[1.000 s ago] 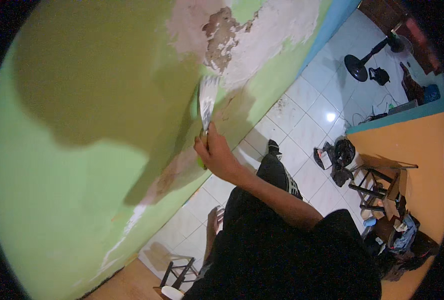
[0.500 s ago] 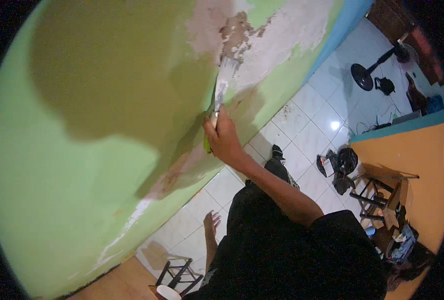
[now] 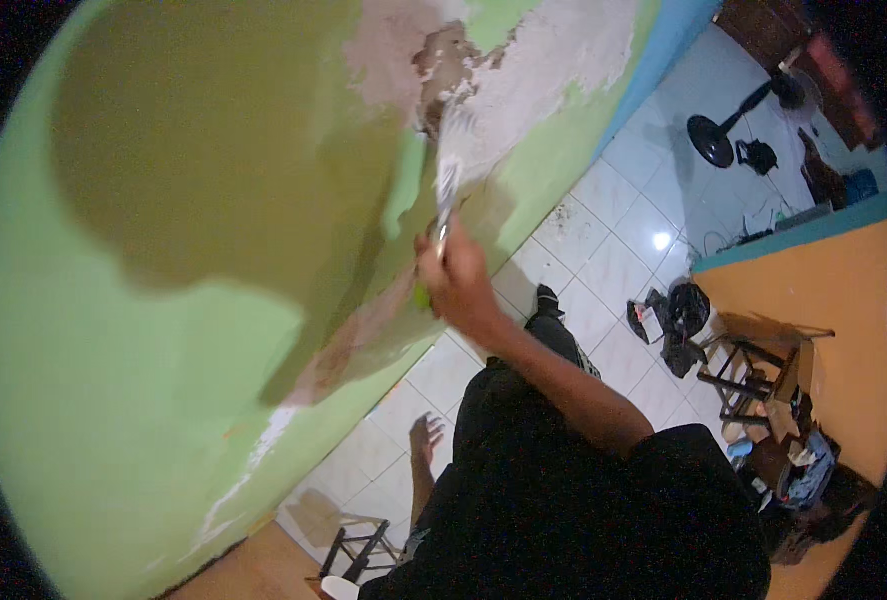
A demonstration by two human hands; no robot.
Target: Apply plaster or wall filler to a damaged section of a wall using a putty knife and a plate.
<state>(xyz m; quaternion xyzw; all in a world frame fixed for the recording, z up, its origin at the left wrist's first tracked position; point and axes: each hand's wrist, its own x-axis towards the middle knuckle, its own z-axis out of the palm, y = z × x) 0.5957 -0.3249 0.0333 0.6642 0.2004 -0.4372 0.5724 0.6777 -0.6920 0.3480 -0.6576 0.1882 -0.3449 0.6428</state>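
My right hand [image 3: 457, 280] is wrapped round the green handle of a putty knife [image 3: 450, 185], whose flat, whitish blade points away from me. The blade's tip lies over a patch on the green wall [image 3: 194, 380], where brown, crumbly plaster [image 3: 451, 62] is bared next to a smeared white coat [image 3: 554, 75]. Whether the tip touches the wall is hard to tell, as it is blurred. My left hand [image 3: 426, 437] hangs low beside my leg, fingers loosely apart, holding nothing.
White floor tiles [image 3: 364, 455] run along the wall's foot. At lower left stands a dark-legged stool [image 3: 349, 550] with a white container [image 3: 340, 588]. On the right are black plastic bags [image 3: 686, 308], a wooden stool [image 3: 739, 380], piled items [image 3: 809, 470] and a black standing fan [image 3: 712, 140].
My right hand has shifted slightly right and down with the putty knife, and the blade looks more blurred. The whole view has moved a little. My left hand still hangs open.
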